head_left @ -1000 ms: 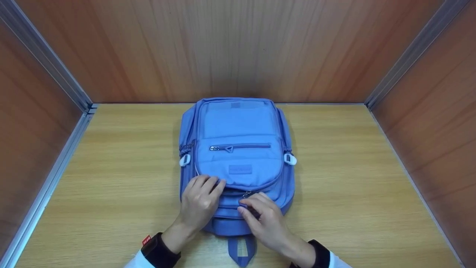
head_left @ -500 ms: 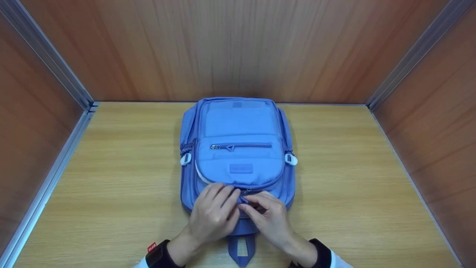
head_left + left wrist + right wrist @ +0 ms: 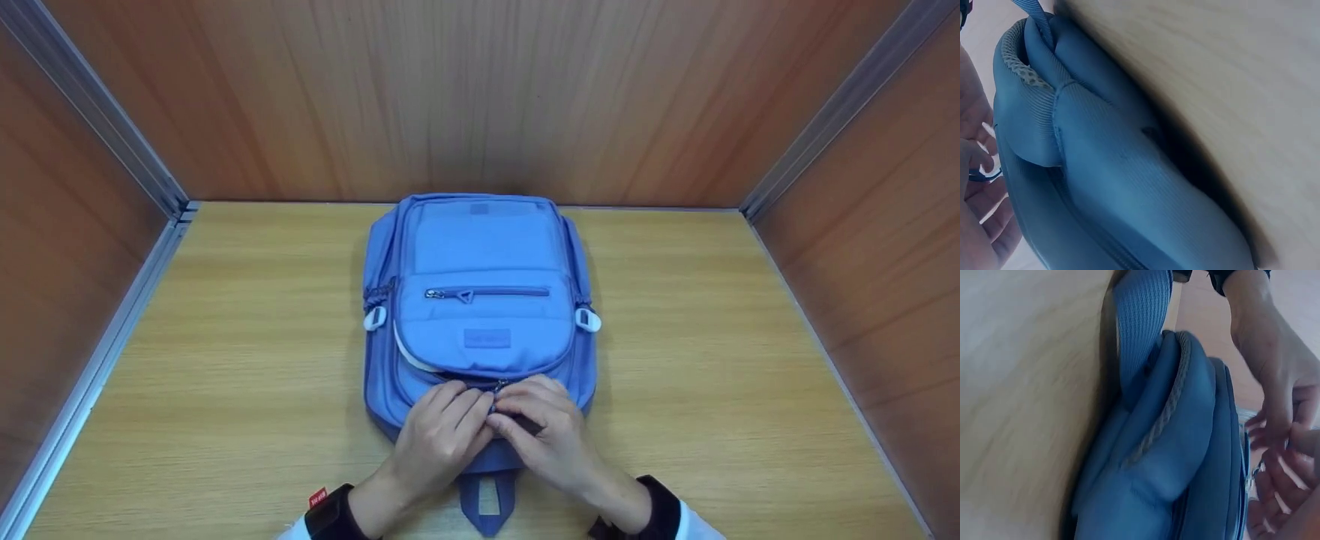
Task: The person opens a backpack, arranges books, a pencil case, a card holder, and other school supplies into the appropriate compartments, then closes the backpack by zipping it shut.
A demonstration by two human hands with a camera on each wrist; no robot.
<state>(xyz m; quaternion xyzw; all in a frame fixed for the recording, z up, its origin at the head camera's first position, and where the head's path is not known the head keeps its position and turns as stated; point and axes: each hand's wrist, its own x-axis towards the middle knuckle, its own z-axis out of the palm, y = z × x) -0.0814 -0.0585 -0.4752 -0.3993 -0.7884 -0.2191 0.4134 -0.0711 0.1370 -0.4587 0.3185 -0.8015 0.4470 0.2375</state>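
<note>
A blue backpack (image 3: pixel 480 247) lies on its back on the table, its top handle (image 3: pixel 487 510) toward me. The curved zipper of its front pocket is partly unzipped, and a pale lining edge (image 3: pixel 411 354) shows at the left. My right hand (image 3: pixel 551 431) pinches the zipper pull (image 3: pixel 492 409) below the slider (image 3: pixel 501 385). From the left, my left hand (image 3: pixel 442 431) meets it, thumb and forefinger closed at the same pull. A dark loop (image 3: pixel 982 175) shows among the fingers in the left wrist view. The fingertips partly hide the pull.
Wood-grain panels stand behind (image 3: pixel 480 97) and at both sides, with metal corner posts (image 3: pixel 112 112). White buckles (image 3: pixel 588 320) sit on the backpack's sides. A smaller zippered pocket (image 3: pixel 487 292) crosses its front.
My left hand has moved right, from the pocket's lower left edge to the zipper pull beside my right hand. The right hand keeps its pinch. More pale lining shows at the left.
</note>
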